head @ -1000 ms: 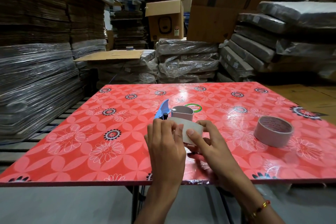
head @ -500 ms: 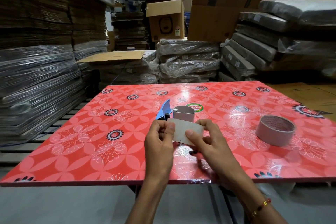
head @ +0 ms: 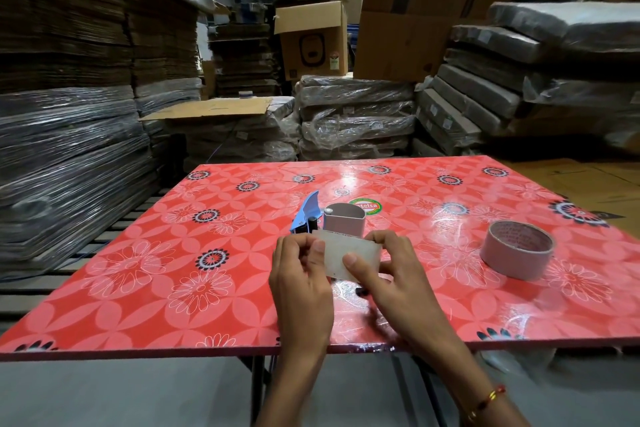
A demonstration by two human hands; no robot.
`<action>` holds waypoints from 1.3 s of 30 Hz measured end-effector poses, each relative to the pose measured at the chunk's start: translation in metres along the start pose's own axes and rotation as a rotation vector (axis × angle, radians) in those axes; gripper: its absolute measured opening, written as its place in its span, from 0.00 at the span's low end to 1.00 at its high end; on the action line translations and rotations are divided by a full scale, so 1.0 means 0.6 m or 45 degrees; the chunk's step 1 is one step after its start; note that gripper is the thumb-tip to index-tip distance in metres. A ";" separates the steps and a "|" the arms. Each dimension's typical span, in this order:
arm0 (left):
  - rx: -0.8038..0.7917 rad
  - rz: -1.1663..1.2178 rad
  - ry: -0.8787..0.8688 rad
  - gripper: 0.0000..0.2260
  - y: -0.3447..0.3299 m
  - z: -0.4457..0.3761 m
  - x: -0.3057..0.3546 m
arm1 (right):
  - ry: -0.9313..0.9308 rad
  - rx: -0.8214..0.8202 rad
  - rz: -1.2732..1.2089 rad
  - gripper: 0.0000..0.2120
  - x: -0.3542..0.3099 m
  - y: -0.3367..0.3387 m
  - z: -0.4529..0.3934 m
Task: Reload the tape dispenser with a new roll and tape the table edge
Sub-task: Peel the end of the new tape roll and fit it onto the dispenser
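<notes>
Against the tape dispenser (head: 327,218), the pale flat piece (head: 349,258) now sits higher and is turned broadside, its top edge overlapping the dispenser's near side. The left hand (head: 301,282) is rotated, pinching the piece's left end, and the right hand (head: 388,274) pinches its right end.

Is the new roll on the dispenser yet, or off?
Off. The roll lies flat on the table, right of the dispenser, untouched.

2 bare forearms, no sleeves; red-and-gold thread bracelet (head: 486,404) on right wrist.
</notes>
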State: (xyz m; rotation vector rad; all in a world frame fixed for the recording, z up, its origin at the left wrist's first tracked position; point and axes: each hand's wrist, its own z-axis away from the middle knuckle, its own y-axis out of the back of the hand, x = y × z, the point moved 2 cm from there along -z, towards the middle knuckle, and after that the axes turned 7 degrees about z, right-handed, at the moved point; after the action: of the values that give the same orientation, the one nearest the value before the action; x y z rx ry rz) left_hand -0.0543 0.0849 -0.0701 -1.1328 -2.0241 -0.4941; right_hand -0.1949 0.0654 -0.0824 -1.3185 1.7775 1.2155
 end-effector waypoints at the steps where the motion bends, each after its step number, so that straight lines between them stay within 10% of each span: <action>1: -0.036 0.121 0.122 0.06 0.003 -0.002 -0.003 | 0.009 -0.006 0.003 0.16 0.000 0.000 0.000; 8: -0.232 0.914 0.735 0.08 0.026 -0.025 -0.003 | 0.017 -0.039 -0.004 0.17 -0.009 0.003 0.001; 18: 0.023 0.151 0.142 0.07 0.027 -0.007 -0.009 | 0.011 -0.029 -0.015 0.13 -0.012 0.001 0.002; 30: -0.070 0.960 0.767 0.08 0.029 -0.030 -0.032 | -0.028 -0.079 -0.136 0.11 -0.017 0.009 0.004; 39: 0.043 0.683 0.595 0.08 0.028 -0.021 -0.028 | -0.062 -0.088 -0.167 0.10 -0.017 0.009 0.006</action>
State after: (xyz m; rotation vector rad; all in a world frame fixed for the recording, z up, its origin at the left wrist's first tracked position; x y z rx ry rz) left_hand -0.0293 0.0767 -0.0751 -1.3315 -1.2622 -0.3968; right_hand -0.1969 0.0730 -0.0729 -1.4095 1.6016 1.2351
